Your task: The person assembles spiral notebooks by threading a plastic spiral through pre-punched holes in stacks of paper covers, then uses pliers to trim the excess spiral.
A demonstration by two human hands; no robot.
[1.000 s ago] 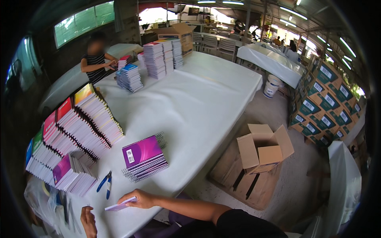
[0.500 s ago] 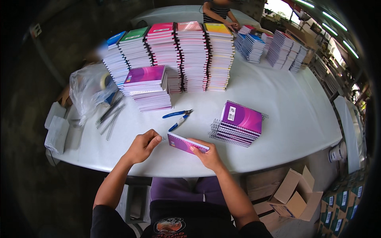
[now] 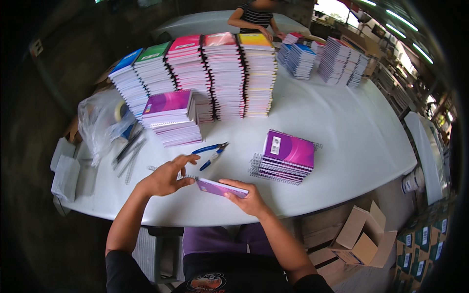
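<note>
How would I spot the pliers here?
On the white table, find the tall row of notebook stacks. Between the shorter purple stack in front of it and the separate purple notebook pile to the right, the pliers lie just beyond the left hand. Their spread blue handles form a V, unlike the blocky stacks.

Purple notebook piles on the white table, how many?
2: one purple notebook pile before the tall notebook stacks, another purple pile right of the blue-handled pliers. More may be hidden.
</note>
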